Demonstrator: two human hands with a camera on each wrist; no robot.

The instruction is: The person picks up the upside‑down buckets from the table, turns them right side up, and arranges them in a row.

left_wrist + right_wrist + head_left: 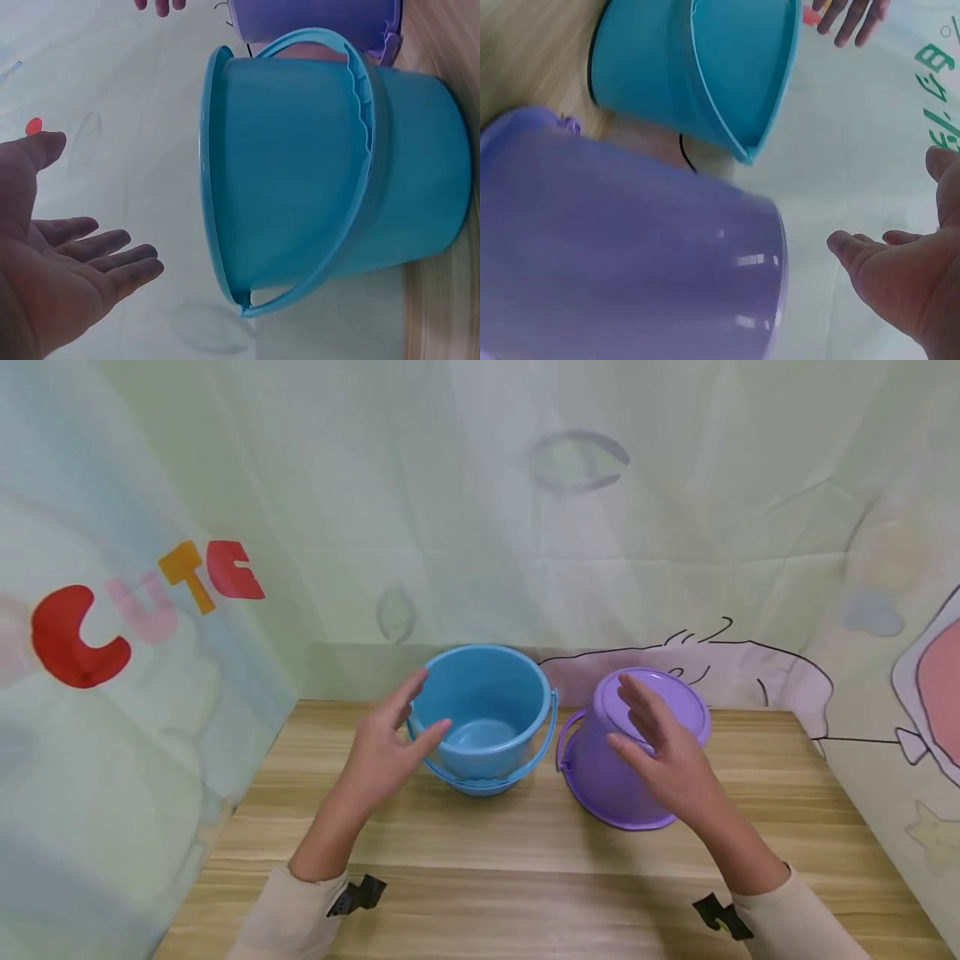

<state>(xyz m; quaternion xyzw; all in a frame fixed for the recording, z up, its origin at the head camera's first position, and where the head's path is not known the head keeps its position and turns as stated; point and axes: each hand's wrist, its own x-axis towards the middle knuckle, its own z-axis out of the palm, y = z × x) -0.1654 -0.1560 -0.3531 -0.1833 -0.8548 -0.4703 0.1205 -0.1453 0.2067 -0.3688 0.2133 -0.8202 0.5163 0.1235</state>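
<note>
A blue bucket (480, 693) stands upright on the wooden table, its mouth facing up and its handle (367, 172) hanging down on the near side. To its right a purple bucket (611, 777) is upside down, base on top, with its handle at the left. My left hand (382, 743), fingers spread and holding nothing, hovers near the blue bucket's left rim; the left wrist view shows a gap between them. Likewise empty, my right hand (671, 760) is held over the purple bucket's right side, and the right wrist view (900, 277) shows its fingers apart from the base.
The wooden table (480, 877) reaches back to a pale printed curtain (465, 510), close behind both buckets. More curtain hangs at the left and right, with the letters CUTE (82, 639) on the left side.
</note>
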